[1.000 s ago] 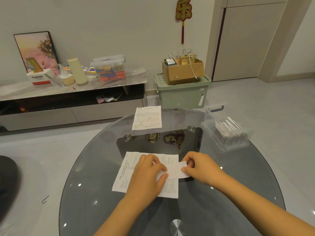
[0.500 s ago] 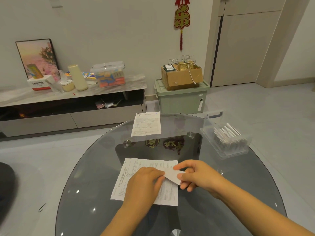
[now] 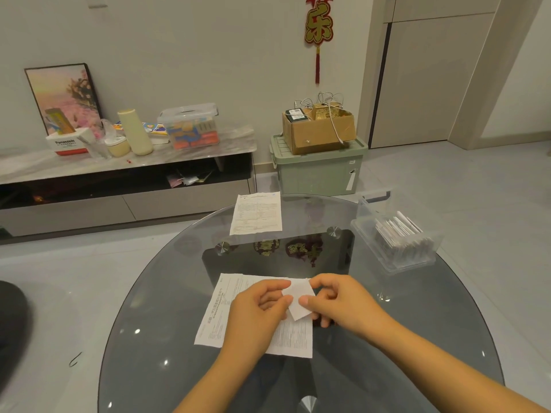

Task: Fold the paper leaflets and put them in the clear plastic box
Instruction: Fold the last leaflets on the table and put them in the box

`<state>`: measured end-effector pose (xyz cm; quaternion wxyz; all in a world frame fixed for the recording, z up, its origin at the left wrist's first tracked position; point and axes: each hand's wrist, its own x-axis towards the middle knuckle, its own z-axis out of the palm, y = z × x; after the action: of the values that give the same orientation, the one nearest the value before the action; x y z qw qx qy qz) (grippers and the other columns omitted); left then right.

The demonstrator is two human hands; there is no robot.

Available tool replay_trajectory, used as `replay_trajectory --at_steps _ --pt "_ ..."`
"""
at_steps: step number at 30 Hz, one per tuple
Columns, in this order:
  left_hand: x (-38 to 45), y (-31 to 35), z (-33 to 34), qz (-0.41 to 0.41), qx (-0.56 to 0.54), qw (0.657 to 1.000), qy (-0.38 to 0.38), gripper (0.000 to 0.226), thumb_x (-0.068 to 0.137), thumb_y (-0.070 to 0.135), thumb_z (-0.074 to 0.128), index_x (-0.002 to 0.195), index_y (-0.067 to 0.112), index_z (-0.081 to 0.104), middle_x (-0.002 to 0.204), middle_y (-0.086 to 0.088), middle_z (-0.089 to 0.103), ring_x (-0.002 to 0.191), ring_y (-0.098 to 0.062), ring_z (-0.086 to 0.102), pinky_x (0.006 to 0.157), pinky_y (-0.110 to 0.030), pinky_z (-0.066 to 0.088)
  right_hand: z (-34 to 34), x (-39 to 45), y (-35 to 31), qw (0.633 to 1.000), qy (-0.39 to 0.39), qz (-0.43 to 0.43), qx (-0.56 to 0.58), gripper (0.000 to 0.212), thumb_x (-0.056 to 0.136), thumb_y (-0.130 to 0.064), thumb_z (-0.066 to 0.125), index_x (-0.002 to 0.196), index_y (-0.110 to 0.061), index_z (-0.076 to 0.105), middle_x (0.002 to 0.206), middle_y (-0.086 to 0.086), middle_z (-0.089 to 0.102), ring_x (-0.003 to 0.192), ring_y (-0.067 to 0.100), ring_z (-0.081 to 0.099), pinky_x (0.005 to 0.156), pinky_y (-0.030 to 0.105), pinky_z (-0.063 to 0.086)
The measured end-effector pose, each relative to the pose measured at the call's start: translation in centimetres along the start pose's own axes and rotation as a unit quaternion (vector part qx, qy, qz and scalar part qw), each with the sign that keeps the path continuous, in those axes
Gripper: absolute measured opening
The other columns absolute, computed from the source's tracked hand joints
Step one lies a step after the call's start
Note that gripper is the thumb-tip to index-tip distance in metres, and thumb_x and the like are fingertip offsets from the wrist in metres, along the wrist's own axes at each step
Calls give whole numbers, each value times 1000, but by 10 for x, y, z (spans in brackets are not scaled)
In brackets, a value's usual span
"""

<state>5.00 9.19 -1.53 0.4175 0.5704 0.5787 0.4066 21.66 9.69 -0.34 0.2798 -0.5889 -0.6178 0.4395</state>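
The box [image 3: 396, 247] at the desk's [image 3: 417, 338] right edge already holds a row of folded leaflets, so much of the task looks done. Left are the small folded leaflet [image 3: 299, 301] in hand, an open sheet [image 3: 219, 311] flat beneath it, and another sheet [image 3: 257, 213] at the far rim. The left hand [image 3: 256, 311] and right hand [image 3: 340, 305] both pinch the folded leaflet between thumb and curled fingers, apparently lifted just above the open sheet. The box lies well apart, ahead and right.
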Motion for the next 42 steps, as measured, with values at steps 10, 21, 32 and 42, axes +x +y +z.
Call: replay_trajectory --at_steps 10,21,32,42 --pt "-1 8 -5 -46 3 998 -37 15 88 26 64 102 32 63 82 9 73 69 -9 69 56 -7 46 -2 2 2 996 10 24 81 10 88 -21 65 83 -14 70 64 3 68 54 9 54 52 18 43" --pt "-1 11 -9 -82 -157 980 -86 26 92 2 53 95 18 73 90 -1 74 83 -20 71 74 -25 57 -6 0 -4 969 1 7 248 25 91 1 51 89 -12 73 80 14 70 64 14 64 51 21 44" --pt "-7 14 -1 -28 -78 996 -42 15 81 7 70 92 18 71 77 -1 73 68 -9 69 61 -11 48 -8 -9 -5 994 -4 -31 107 12 84 -10 67 96 -10 65 78 16 70 63 11 67 61 23 54" --pt "-10 33 16 -51 -106 993 -23 6 85 19 67 88 21 72 83 5 73 77 -7 68 70 -19 47 -31 -18 -13 995 49 -58 61 5 82 -12 70 85 -9 73 71 5 70 57 3 61 52 9 43"
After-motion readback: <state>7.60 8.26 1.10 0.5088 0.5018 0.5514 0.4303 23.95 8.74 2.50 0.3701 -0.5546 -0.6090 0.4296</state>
